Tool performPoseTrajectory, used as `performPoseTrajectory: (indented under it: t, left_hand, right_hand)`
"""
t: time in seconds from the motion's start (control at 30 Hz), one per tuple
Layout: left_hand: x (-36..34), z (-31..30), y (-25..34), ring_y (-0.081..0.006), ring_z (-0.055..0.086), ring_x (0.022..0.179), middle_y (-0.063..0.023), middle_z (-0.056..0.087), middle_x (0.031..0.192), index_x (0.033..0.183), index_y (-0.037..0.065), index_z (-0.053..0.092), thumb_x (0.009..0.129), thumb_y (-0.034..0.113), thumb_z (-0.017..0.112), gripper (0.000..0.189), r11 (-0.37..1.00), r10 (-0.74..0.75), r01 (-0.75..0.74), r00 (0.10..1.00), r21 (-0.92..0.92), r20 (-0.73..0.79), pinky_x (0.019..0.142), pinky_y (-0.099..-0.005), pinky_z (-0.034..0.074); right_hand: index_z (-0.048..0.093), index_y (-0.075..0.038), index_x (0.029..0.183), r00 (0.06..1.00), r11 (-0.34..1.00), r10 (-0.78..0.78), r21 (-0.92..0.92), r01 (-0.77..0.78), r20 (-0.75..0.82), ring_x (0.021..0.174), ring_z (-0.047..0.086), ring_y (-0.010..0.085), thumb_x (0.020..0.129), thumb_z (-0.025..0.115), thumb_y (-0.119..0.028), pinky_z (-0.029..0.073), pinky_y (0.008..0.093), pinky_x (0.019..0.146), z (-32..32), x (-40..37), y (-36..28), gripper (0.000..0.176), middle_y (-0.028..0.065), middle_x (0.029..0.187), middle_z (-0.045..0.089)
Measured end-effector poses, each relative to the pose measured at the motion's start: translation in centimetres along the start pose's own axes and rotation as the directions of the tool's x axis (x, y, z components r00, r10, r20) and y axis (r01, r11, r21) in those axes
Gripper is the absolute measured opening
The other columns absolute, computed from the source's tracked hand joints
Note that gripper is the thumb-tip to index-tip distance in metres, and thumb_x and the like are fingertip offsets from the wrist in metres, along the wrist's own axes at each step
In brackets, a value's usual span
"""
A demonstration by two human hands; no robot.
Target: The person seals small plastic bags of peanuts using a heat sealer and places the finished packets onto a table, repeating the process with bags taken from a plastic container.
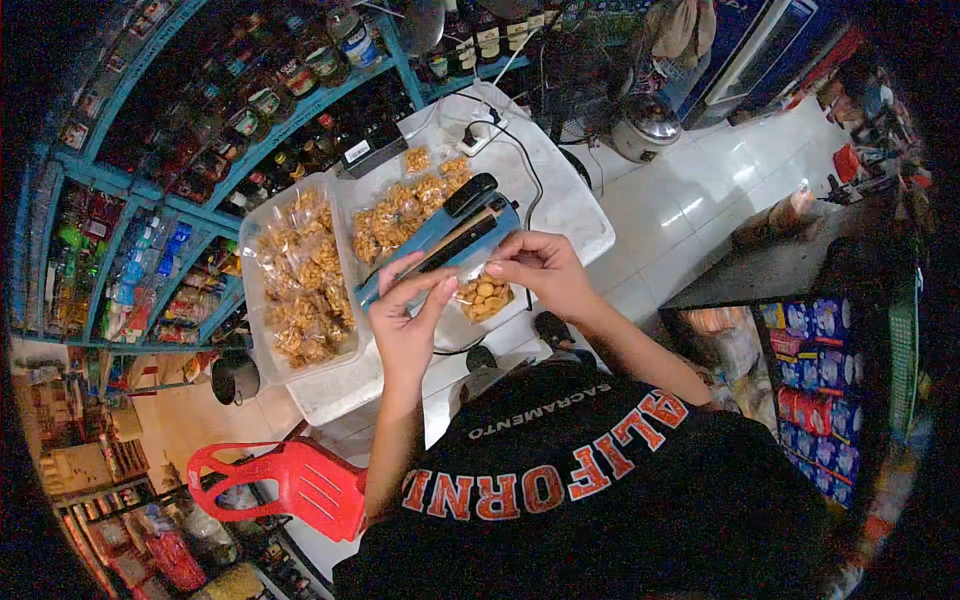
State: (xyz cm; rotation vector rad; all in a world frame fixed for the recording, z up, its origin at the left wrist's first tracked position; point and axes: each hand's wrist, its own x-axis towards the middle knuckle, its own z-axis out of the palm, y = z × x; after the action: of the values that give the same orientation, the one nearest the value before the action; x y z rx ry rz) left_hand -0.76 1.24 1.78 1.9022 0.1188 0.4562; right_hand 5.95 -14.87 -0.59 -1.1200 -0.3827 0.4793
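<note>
A small clear plastic bag of round golden-brown snacks [485,299] hangs between my hands. My left hand [408,303] pinches the bag's upper left edge between thumb and fingers. At the upper right edge, my right hand [547,271] is closed on the same bag. Just beyond my fingers lies a blue heat sealer [424,246] with a black handle, set diagonally on the white table [575,215]. Behind the sealer is a pile of filled snack bags [395,215]. To the left, a clear plastic tub [251,330] holds many more filled bags.
A power strip [478,137] with a black cord sits at the table's far side, near a dark box [372,155]. Blue shelves [290,118] full of goods stand beyond. A red plastic chair [318,488] is at lower left, and a metal pot [645,128] stands at upper right.
</note>
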Motion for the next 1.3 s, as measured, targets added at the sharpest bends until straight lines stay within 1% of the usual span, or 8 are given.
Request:
performPoseTrajectory:
  t: [0.17, 0.5, 0.77, 1.0, 1.1, 1.2, 1.27, 1.3]
  left_hand:
    - [0.1, 0.0, -0.3, -0.0181, 0.046, 0.096, -0.0026, 0.061, 0.074, 0.071, 0.006, 0.065, 0.065, 0.004, 0.068, 0.007, 0.985, -0.045, 0.036, 0.998, -0.17, -0.051, 0.084, -0.0321, 0.034]
    - [0.6, 0.4, 0.4, -0.0142, 0.046, 0.084, -0.0015, 0.056, 0.069, 0.077, 0.005, 0.063, 0.067, 0.004, 0.065, 0.01, 0.991, -0.049, 0.047, 0.999, -0.128, -0.013, 0.077, -0.0266, 0.036]
    - [1.4, 1.1, -0.7, -0.0183, 0.045, 0.09, -0.0028, 0.06, 0.076, 0.077, 0.007, 0.064, 0.069, 0.009, 0.064, 0.008, 0.968, 0.156, -0.163, 0.986, 0.189, 0.052, 0.083, -0.0313, 0.033]
    - [6.4, -2.4, -5.3, -0.0169, 0.047, 0.091, -0.0018, 0.062, 0.081, 0.082, 0.007, 0.064, 0.072, 0.014, 0.062, 0.013, 0.968, 0.031, -0.032, 0.999, 0.247, 0.009, 0.084, -0.0297, 0.034]
    - [10.7, -3.6, -8.4, -0.0138, 0.052, 0.083, -0.0035, 0.062, 0.083, 0.085, 0.005, 0.063, 0.072, 0.014, 0.062, 0.016, 0.983, -0.163, 0.16, 0.986, 0.087, 0.036, 0.077, -0.027, 0.039]
    - [13.6, -3.2, -11.3, -0.0117, 0.055, 0.077, -0.0056, 0.061, 0.086, 0.087, 0.003, 0.063, 0.072, 0.012, 0.062, 0.018, 0.972, -0.157, 0.1, 0.949, 0.213, 0.272, 0.072, -0.0245, 0.042]
    - [14.7, -2.5, -12.8, -0.0124, 0.056, 0.079, -0.0068, 0.061, 0.089, 0.09, 0.001, 0.062, 0.072, 0.008, 0.061, 0.02, 0.949, -0.309, 0.28, 0.737, 0.145, 0.601, 0.075, -0.0245, 0.042]
    - [15.0, -2.0, -13.3, -0.0124, 0.056, 0.079, -0.0068, 0.061, 0.089, 0.09, 0.001, 0.062, 0.072, 0.008, 0.061, 0.02, 0.947, -0.315, 0.288, 0.731, 0.144, 0.605, 0.075, -0.0245, 0.042]
  right_hand:
    - [0.057, -0.002, 0.075, 0.997, 0.998, 0.061, -0.018, -0.062, -0.051, 0.072, 0.053, 0.0072, 0.073, 0.062, -0.005, 0.042, 0.0212, 0.067, 0.2, -0.2, -0.2, 0.006, 0.0021, 0.076, 0.058]
    - [0.057, -0.002, 0.079, 0.996, 1.0, 0.011, -0.028, -0.014, -0.093, 0.074, 0.052, 0.0075, 0.075, 0.06, -0.006, 0.042, 0.021, 0.068, -0.2, 0.2, 0.3, 0.006, 0.0016, 0.076, 0.057]
    - [0.061, -0.001, 0.086, 0.978, 0.994, 0.084, 0.086, -0.069, -0.188, 0.076, 0.053, 0.0082, 0.076, 0.06, -0.011, 0.042, 0.0219, 0.073, -1.5, 0.0, 3.0, 0.014, 0.004, 0.083, 0.06]
    - [0.06, 0.0, 0.085, 0.973, 0.981, 0.131, -0.117, -0.155, -0.189, 0.075, 0.053, 0.0072, 0.078, 0.058, -0.012, 0.043, 0.0214, 0.069, -4.5, 1.1, 8.4, 0.014, 0.0022, 0.081, 0.059]
    - [0.06, 0.001, 0.085, 0.978, 0.964, 0.026, -0.254, -0.079, -0.206, 0.071, 0.053, 0.008, 0.077, 0.061, -0.017, 0.044, 0.0225, 0.065, -5.9, 2.7, 11.3, 0.021, 0.003, 0.078, 0.06]
    - [0.061, 0.001, 0.084, 0.943, 0.965, 0.147, -0.168, -0.203, -0.297, 0.068, 0.053, 0.0078, 0.076, 0.061, -0.018, 0.044, 0.0221, 0.063, -6.0, 4.4, 12.5, 0.021, 0.0035, 0.075, 0.06]
    - [0.061, 0.001, 0.084, 0.944, 0.921, 0.011, -0.364, -0.138, -0.33, 0.066, 0.053, 0.0078, 0.075, 0.061, -0.018, 0.044, 0.0224, 0.059, -5.7, 5.4, 13.0, 0.021, 0.0043, 0.072, 0.06]
    - [0.061, 0.001, 0.084, 0.942, 0.92, 0.019, -0.362, -0.148, -0.336, 0.066, 0.053, 0.0078, 0.075, 0.061, -0.018, 0.044, 0.0224, 0.059, -5.6, 5.6, 13.3, 0.021, 0.0043, 0.072, 0.06]
